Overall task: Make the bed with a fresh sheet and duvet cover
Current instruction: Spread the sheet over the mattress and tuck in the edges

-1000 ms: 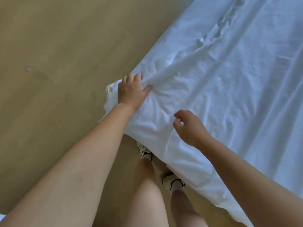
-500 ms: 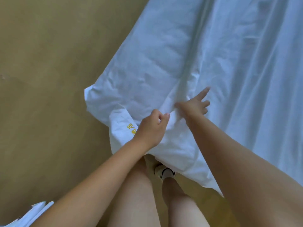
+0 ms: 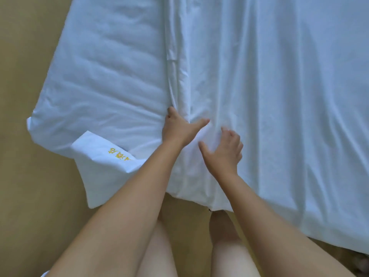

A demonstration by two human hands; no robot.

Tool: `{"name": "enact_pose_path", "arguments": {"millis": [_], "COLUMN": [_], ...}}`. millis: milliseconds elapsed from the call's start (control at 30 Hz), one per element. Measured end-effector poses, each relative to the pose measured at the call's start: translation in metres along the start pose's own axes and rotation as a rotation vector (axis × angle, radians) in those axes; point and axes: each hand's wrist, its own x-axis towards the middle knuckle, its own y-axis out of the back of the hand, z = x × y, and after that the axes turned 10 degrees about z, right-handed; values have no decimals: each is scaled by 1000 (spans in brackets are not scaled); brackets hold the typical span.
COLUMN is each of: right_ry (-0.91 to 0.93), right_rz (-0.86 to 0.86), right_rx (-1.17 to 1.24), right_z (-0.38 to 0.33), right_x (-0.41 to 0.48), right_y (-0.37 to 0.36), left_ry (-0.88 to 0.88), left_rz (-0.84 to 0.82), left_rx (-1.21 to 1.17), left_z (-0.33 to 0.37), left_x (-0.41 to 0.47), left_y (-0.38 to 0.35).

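- The sheet (image 3: 269,96) lies spread white across most of my view. Its near edge hangs just in front of the legs (image 3: 225,248), and its near-left corner sits over the tan floor (image 3: 30,186).
- Half a second ago the left hand (image 3: 177,129) was closed on cloth beside the lettered flap (image 3: 103,156). Now it lies further in, at the foot of a long ridge (image 3: 182,80) that runs away up the sheet.
- Its thumb is splayed right of the ridge. Its fingers sit left of it, tips sunk in the crease, so I cannot tell whether they pinch anything.
- The right hand (image 3: 223,151) had its fingers stretched out ahead of the left. Now it sits just nearer and to the right, close to the left hand but apart from it.
- Its thumb is out, and its fingers are loosely bent and pressing on the cloth.
- The flap, with yellow lettering, now shows left of the left forearm.
- The view is squarer over the sheet than before.
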Motion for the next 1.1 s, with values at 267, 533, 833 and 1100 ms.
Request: {"name": "enact_pose_path", "arguments": {"millis": [267,533,833,1100], "right_ry": [-138,-349,-299,-364], "right_rz": [-36,21,77,265], "right_rx": [53,102,296,522], "right_z": [173,204,192,228], "right_x": [4,25,47,41], "right_y": [69,91,94,138], "left_ry": [-91,-220,-43,39], "left_rz": [-266,90,-211,-379], "left_rx": [-56,366,-317,-339], "left_z": [77,53,70,97], "left_x": [-120,-122,-117,-153], "left_y": [-190,-176,-170,-238]}}
